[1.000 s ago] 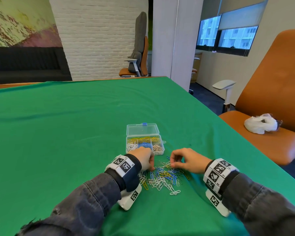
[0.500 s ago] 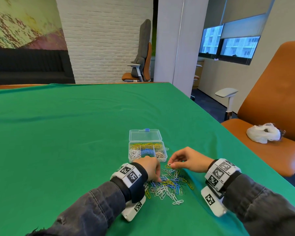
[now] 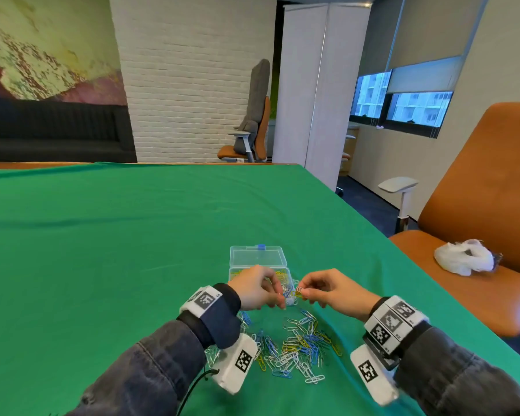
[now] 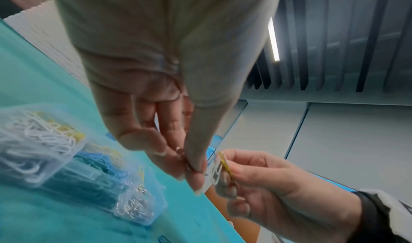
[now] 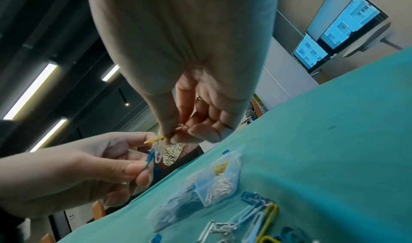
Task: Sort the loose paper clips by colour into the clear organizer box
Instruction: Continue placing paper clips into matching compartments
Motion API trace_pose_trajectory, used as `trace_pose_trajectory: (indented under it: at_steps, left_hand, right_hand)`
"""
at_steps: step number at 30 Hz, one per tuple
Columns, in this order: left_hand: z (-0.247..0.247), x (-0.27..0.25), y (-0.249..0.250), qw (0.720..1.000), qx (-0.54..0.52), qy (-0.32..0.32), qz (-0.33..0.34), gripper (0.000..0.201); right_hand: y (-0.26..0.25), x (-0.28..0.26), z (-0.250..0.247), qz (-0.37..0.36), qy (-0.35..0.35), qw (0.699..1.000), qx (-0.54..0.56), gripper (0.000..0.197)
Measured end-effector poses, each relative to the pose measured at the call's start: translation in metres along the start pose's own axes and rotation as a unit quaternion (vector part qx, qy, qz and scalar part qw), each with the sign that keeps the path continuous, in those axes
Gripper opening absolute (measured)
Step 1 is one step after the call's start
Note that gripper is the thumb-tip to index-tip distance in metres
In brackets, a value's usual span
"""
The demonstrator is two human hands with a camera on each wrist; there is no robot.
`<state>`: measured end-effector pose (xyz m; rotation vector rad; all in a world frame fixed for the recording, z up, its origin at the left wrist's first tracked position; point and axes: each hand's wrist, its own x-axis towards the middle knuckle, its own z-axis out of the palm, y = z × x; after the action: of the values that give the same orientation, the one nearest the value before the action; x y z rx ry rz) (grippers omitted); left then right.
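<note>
A heap of loose paper clips (image 3: pixel 294 346) in blue, yellow, white and silver lies on the green cloth. Beyond it stands the clear organizer box (image 3: pixel 257 259) with its lid open; its compartments hold yellow, blue, white and silver clips (image 4: pixel 67 158). Both hands hover just in front of the box, above the heap. My left hand (image 3: pixel 279 298) pinches a blue clip (image 5: pixel 149 158). My right hand (image 3: pixel 302 292) pinches a yellow clip (image 5: pixel 153 139). A white clip (image 5: pixel 158 154) hangs between the two, seemingly hooked to them.
An orange chair (image 3: pixel 478 235) with a crumpled white bag (image 3: pixel 463 259) stands past the table's right edge. The green cloth (image 3: pixel 102 250) stretches far to the left and back. Another office chair (image 3: pixel 252 130) stands by the brick wall.
Both hands have risen from the heap and come together in front of the box, each pinching a clip. The head view has tilted up.
</note>
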<state>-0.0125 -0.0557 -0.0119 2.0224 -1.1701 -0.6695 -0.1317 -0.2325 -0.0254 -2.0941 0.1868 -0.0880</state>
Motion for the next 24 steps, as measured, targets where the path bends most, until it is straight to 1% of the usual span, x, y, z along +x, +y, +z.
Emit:
trace_pose_trajectory:
  at_steps: [2, 5, 6, 7, 10, 11, 13, 16, 19, 21, 24]
  left_hand:
    - [-0.002, -0.001, 0.001, 1.000, -0.029, 0.000, -0.002, 0.020]
    - [0.000, 0.000, -0.002, 0.997, -0.072, -0.025, -0.010, 0.041]
    - [0.001, 0.000, -0.002, 0.994, -0.099, -0.033, -0.016, 0.043]
    - [0.003, 0.000, -0.002, 0.991, -0.126, -0.036, -0.022, 0.041]
    - [0.007, 0.002, 0.000, 0.982, -0.184, -0.011, -0.043, 0.013]
    - [0.007, 0.003, 0.001, 0.980, -0.193, -0.001, -0.049, 0.008]
    - [0.007, 0.004, -0.001, 0.978, -0.200, 0.015, -0.055, 0.013]
    - [0.005, 0.004, -0.002, 0.980, -0.187, 0.032, -0.056, 0.016]
    - [0.001, 0.003, -0.001, 0.987, -0.145, 0.045, -0.058, 0.010]
    - [-0.003, 0.003, -0.001, 0.993, -0.094, 0.053, -0.055, 0.010]
    - [-0.008, 0.002, -0.003, 0.996, 0.006, 0.071, -0.048, 0.016]
  right_hand:
    - [-0.004, 0.001, 0.002, -0.005, 0.015, 1.000, 0.024, 0.008]
    - [-0.007, 0.004, 0.005, -0.007, 0.043, 0.998, 0.039, 0.005]
    - [-0.007, 0.006, 0.007, -0.007, 0.054, 0.998, 0.042, 0.005]
    - [-0.007, 0.007, 0.008, -0.007, 0.065, 0.997, 0.046, 0.005]
    - [-0.008, 0.010, 0.015, -0.014, 0.086, 0.994, 0.059, 0.004]
    - [-0.008, 0.010, 0.017, -0.020, 0.089, 0.994, 0.064, 0.003]
    - [-0.008, 0.010, 0.020, -0.030, 0.095, 0.992, 0.075, 0.004]
    - [-0.010, 0.012, 0.020, -0.032, 0.099, 0.990, 0.094, 0.005]
    - [-0.012, 0.013, 0.018, -0.025, 0.088, 0.992, 0.085, 0.006]
    - [-0.013, 0.013, 0.014, -0.019, 0.076, 0.994, 0.073, 0.006]
    - [-0.015, 0.014, 0.008, -0.004, 0.070, 0.996, 0.057, 0.006]
